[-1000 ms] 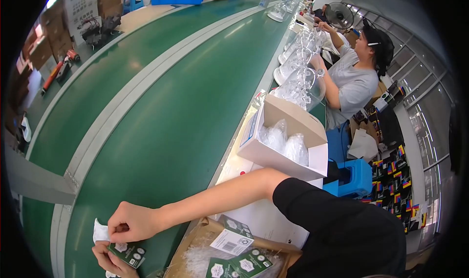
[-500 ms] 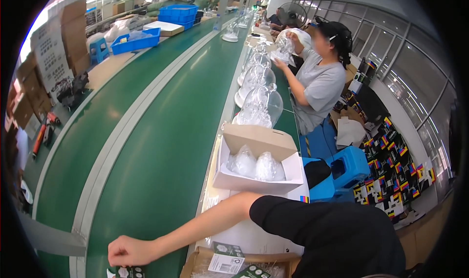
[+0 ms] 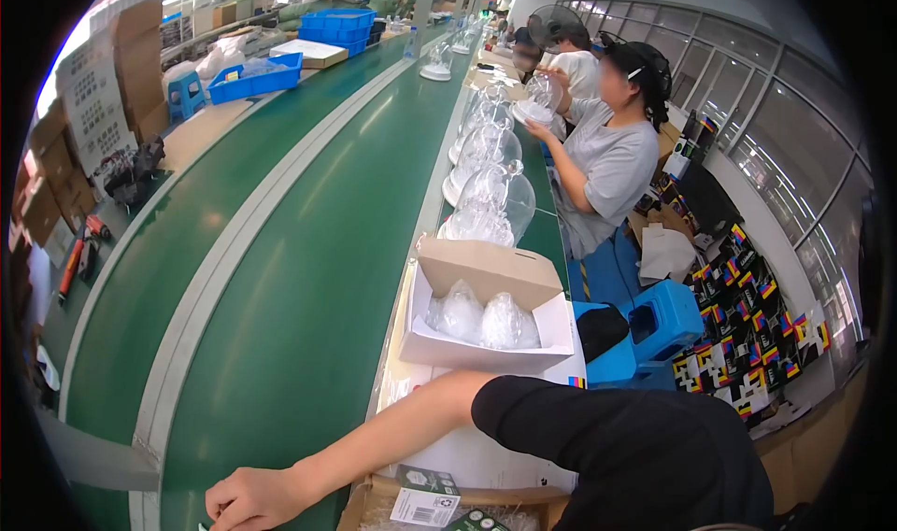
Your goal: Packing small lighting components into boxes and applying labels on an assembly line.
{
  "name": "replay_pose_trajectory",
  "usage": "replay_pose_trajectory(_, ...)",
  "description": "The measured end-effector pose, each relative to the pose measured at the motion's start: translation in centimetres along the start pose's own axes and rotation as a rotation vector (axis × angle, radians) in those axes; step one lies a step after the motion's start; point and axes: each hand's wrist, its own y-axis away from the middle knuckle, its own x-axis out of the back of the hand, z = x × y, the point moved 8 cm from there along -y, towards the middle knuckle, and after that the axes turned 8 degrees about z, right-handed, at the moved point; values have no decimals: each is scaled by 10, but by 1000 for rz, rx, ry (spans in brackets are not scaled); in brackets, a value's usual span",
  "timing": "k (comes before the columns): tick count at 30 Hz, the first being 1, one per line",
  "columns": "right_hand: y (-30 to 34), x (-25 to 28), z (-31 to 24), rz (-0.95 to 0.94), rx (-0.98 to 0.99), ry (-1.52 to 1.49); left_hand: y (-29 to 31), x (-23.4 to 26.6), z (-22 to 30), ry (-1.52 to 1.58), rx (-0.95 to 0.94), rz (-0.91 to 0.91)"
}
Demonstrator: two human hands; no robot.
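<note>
My right hand [image 3: 254, 500] is low at the left, over the green conveyor belt [image 3: 290, 344], with its fingers curled downward. The lower edge cuts off the fingertips, and what they hold, if anything, is hidden. Beside the forearm, a brown carton [image 3: 553, 510] contains small green-and-white boxes [image 3: 428, 499] and clear wrapping. Beyond my elbow stands an open white box [image 3: 486, 352], holding two white rounded pieces in clear plastic [image 3: 509, 322]. My left hand is out of view.
Clear domes on white bases [image 3: 486, 199] line the right side. A co-worker [image 3: 612, 153] holds another dome. Blue stools [image 3: 659, 321] and stacked printed boxes [image 3: 747, 321] stand at the right. Across the belt are blue bins [image 3: 257, 80] and a grey metal rail [image 3: 220, 279].
My right hand has dipped slightly toward the lower edge, and the green box under it has left view. The co-worker has lowered the dome and tilted it.
</note>
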Motion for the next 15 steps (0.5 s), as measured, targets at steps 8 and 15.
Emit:
replay_pose_trajectory(8,-5,6,5,-1,64,115,-8,-8,-11,55,-34,-88)
replay_pose_trajectory(15,1,4,-9,9,-13,-7,-14,7,-7,302,369,-81)
